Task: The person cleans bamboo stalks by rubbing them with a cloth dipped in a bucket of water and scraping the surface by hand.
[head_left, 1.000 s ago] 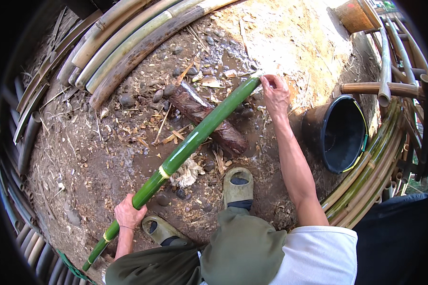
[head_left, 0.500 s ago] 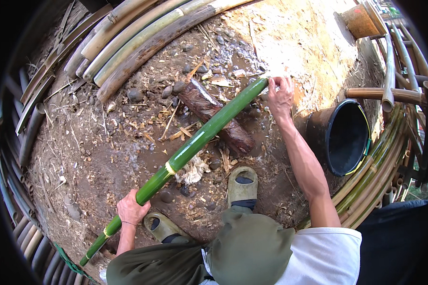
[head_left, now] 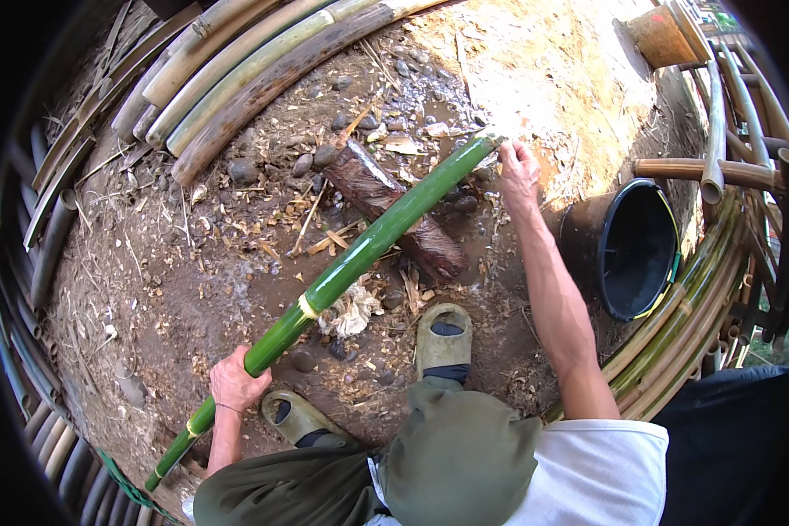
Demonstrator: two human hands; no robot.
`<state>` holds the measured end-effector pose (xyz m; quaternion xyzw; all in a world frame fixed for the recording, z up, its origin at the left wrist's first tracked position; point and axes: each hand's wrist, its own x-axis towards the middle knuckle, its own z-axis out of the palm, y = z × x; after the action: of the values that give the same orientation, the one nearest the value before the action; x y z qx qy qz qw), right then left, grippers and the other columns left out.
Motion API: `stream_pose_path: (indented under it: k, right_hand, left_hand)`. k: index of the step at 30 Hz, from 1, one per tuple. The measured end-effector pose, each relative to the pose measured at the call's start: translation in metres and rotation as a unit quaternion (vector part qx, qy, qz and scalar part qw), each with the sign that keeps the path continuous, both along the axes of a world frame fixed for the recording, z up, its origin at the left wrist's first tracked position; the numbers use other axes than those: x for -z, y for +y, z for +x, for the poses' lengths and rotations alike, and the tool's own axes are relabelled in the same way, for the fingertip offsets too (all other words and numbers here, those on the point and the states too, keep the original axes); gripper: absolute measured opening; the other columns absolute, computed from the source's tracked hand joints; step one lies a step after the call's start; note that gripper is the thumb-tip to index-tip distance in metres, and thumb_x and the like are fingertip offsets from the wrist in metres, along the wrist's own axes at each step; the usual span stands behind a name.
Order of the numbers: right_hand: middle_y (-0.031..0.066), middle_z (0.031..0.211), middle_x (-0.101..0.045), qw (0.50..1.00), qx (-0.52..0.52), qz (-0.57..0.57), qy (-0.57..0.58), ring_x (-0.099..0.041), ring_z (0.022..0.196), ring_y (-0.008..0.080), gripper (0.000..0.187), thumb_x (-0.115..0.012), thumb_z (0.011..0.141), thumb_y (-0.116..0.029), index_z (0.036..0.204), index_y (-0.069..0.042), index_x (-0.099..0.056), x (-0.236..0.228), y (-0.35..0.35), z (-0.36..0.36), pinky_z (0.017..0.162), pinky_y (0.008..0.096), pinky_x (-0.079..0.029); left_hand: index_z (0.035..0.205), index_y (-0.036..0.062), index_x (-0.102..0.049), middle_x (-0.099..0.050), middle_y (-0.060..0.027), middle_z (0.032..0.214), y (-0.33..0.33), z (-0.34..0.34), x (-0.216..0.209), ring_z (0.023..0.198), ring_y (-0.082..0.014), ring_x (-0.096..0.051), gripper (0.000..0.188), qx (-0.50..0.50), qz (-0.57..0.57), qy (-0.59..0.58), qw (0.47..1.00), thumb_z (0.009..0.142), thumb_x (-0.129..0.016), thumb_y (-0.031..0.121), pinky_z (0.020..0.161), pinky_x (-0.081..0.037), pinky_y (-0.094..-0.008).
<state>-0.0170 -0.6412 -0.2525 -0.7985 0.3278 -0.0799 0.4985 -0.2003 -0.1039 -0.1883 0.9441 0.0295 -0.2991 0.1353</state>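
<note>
left hand [head_left: 239, 379]: wrapped in a grip | right hand [head_left: 519, 178]: fingers [head_left: 508, 154] curled | right arm [head_left: 557, 294]: reaching far forward

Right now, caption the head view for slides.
Over a log, left hand grips a green bamboo pole, right hand near its far end.

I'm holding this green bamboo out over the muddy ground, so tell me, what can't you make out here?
All in the head view:
Left hand: its fingertips, hidden beneath the green bamboo pole.
Right hand: whether it pinches anything; its own closed fingers and the glare hide that.
Dark log: the stretch covered by the pole.
Black bucket: its bottom, lost in shadow.
Dry poles: their far ends, cut off by the upper edge.
</note>
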Motion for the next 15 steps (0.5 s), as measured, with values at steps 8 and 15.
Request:
stream_pose_path:
  k: [8,15]
  right_hand:
    - [0.0106,0.083,-0.058,0.853,-0.138,-0.476,-0.162,-0.057,0.082,0.0231,0.021,-0.058,0.098,-0.020,0.085,-0.004,-0.059,-0.006,0.020,-0.003,0.080,0.0391,-0.046]
    - [0.0233,0.128,-0.057,0.762,-0.080,0.610,-0.203,-0.050,0.128,0.0380,0.064,-0.035,0.105,-0.048,0.129,0.009,-0.053,-0.129,0.070,0.006,0.118,0.0526,-0.033]
  left_hand:
    - [0.091,0.0119,-0.070,-0.071,-0.0181,0.077,-0.009,0.007,-0.004,0.076,-0.0407,-0.070,0.033,0.008,0.012,0.003,1.000,0.070,-0.077,0.037,0.072,-0.056,-0.0510]
    - [0.099,0.0113,-0.068,-0.073,-0.0176,0.090,-0.008,0.006,-0.009,0.084,-0.0376,-0.071,0.040,-0.007,0.018,0.040,0.999,0.070,-0.078,0.036,0.076,-0.056,-0.0489]
